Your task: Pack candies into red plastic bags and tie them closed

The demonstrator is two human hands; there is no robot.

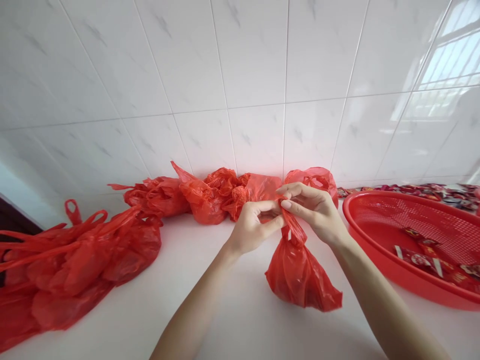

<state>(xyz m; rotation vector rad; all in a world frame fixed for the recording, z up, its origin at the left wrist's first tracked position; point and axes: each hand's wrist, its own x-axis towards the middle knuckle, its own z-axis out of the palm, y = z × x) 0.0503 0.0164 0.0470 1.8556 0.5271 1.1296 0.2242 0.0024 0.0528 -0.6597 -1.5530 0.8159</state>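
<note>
A filled red plastic bag (300,277) hangs with its twisted neck gathered between my two hands, low over the white tabletop (240,305). My left hand (257,222) pinches the top of the bag between thumb and fingers. From the other side, my right hand (311,205) is closed on the bag's handles, fingertips almost touching those of the left. The fingers partly hide the very top of the bag. What the bag contains does not show through clearly.
Several red plastic bags (208,197) line the tiled wall (255,65). A larger heap of red bags (86,255) lies at the left. On the right stands a red perforated basket (408,280) with a few wrapped packets (420,257); more small packets (431,192) are spread behind it.
</note>
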